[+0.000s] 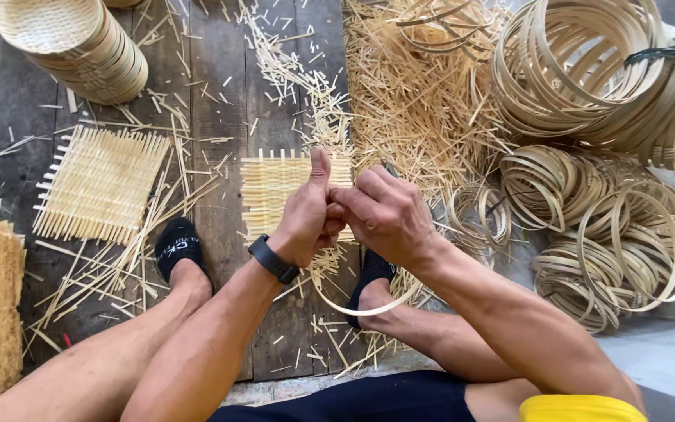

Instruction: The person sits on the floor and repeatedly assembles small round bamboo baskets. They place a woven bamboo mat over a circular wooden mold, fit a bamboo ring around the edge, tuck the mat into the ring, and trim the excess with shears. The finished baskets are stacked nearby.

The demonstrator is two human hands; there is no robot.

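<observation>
Bamboo hoop (369, 306), thin and pale, is pinched between the left hand (306, 215) and right hand (388, 215), both clenched on it, just in front of the woven mat (275, 184). I think the grip should stay firm, bending it slowly so the strip does not crack.

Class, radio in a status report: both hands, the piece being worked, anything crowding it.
Left hand and right hand together, gripping a bamboo hoop. Woven mat just beyond the hands. Loose strips all around; hoop piles to the right.
</observation>
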